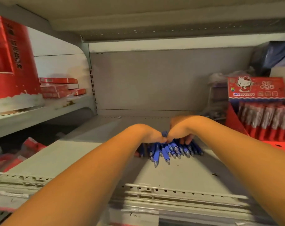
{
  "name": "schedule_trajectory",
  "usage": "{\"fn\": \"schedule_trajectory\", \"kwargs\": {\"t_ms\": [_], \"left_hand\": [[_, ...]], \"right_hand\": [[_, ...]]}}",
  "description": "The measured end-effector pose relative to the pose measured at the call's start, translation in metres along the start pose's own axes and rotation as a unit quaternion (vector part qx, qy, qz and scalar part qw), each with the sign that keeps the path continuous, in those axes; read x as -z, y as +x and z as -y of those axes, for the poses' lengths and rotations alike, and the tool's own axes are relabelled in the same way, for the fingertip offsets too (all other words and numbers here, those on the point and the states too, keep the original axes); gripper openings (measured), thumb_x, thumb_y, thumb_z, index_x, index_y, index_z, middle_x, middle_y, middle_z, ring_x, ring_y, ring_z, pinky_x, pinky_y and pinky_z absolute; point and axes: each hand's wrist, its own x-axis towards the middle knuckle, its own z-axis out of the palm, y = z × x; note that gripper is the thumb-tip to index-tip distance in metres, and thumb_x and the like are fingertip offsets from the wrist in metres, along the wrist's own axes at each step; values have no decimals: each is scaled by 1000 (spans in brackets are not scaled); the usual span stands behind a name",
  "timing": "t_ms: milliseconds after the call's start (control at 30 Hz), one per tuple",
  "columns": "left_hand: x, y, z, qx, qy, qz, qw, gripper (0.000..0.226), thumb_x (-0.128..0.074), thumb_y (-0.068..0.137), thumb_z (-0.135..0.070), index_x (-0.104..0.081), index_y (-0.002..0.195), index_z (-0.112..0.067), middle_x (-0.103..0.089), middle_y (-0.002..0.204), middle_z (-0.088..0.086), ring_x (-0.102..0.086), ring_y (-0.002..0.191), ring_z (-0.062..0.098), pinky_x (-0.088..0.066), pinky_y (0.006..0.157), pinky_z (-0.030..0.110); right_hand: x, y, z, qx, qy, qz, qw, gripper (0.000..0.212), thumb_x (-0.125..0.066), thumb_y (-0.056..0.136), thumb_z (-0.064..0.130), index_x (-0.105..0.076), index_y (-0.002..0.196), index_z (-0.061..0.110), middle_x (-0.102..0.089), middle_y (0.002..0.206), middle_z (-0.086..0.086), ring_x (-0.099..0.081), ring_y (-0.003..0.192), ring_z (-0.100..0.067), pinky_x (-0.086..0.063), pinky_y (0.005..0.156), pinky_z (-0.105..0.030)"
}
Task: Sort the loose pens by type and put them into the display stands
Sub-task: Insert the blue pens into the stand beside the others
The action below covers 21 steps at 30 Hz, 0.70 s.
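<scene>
Blue pens are lying bunched on the grey shelf, and I am gripping their far ends with my left hand and right hand because they look light and slippery.

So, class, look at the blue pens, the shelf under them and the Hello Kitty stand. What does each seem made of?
The blue pens look plastic: glossy barrels, pale tips. The shelf is probably painted metal: matte grey, punched holes along its front. The Hello Kitty stand seems printed cardboard: flat, folded red panels.
</scene>
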Motion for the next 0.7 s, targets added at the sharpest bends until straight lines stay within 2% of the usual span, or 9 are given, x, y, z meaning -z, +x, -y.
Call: {"fn": "schedule_trajectory", "kwargs": {"t_ms": [67, 100, 200, 267, 367, 467, 533, 600, 700], "left_hand": [[2, 7, -3, -11, -22, 34, 999, 54, -49, 96, -60, -54, 83, -8, -66, 73, 13, -60, 60, 25, -51, 70, 32], [2, 10, -3, -17, -21, 49, 998, 53, -51, 95, -59, -56, 82, -8, -65, 72, 12, -58, 63, 25, -49, 72, 33], [3, 17, -3, -55, 28, 81, 995, 49, -53, 96, -54, -60, 72, -12, -62, 49, 5, -56, 51, 20, -48, 56, 23], [3, 20, -4, -72, 47, 95, 992, 51, -52, 98, -48, -65, 63, -14, -62, 49, 2, -54, 44, 16, -45, 47, 19], [3, 24, -4, -87, 51, 102, 990, 43, -54, 99, -41, -63, 68, -13, -64, 59, 3, -56, 50, 17, -46, 51, 22], [4, 24, -3, -97, 39, 105, 989, 36, -53, 96, -36, -60, 71, -12, -64, 53, 5, -56, 50, 19, -46, 54, 23], [3, 22, -3, -91, 19, 100, 991, 37, -51, 94, -35, -61, 68, -11, -63, 51, 6, -56, 51, 20, -45, 55, 22], [2, 20, -3, -77, -25, 86, 993, 41, -47, 93, -35, -62, 64, -10, -65, 56, 8, -59, 60, 23, -48, 61, 24], [2, 19, -7, -82, -25, 92, 992, 48, -47, 98, -48, -62, 68, -13, -66, 63, 7, -60, 63, 23, -48, 60, 25]], "right_hand": [[2, 0, 0, -22, 31, -2, 999, 32, -62, 95, 32, -50, 113, 8, -59, 92, -9, -63, 74, -18, -57, 62, -26], [2, -1, 0, -32, 53, 1, 998, 28, -60, 97, 28, -51, 112, 6, -59, 92, -9, -63, 74, -18, -58, 64, -26], [1, -6, -5, -49, 98, 3, 994, 15, -52, 99, 20, -57, 105, 6, -60, 89, -8, -59, 71, -18, -56, 64, -25], [-3, -8, -7, -54, 113, -13, 992, 12, -52, 98, 20, -59, 97, 10, -60, 87, -7, -58, 70, -18, -54, 62, -25], [-10, -10, -8, -52, 133, -56, 988, 13, -57, 92, 20, -60, 82, 12, -60, 80, -6, -58, 65, -19, -55, 54, -25], [-14, -13, -9, -40, 134, -110, 984, 15, -64, 84, 21, -61, 73, 10, -61, 71, -7, -60, 57, -20, -50, 44, -22], [-15, -16, -11, -27, 139, -124, 982, 16, -65, 81, 20, -60, 70, 9, -60, 65, -8, -59, 55, -22, -51, 45, -21], [-15, -18, -14, -15, 153, -125, 980, 15, -63, 81, 20, -62, 72, 8, -60, 65, -9, -60, 56, -23, -55, 50, -24], [-14, -21, -20, -2, 185, -128, 974, 15, -61, 83, 16, -67, 78, 3, -62, 68, -11, -61, 57, -21, -57, 54, -26]]}}
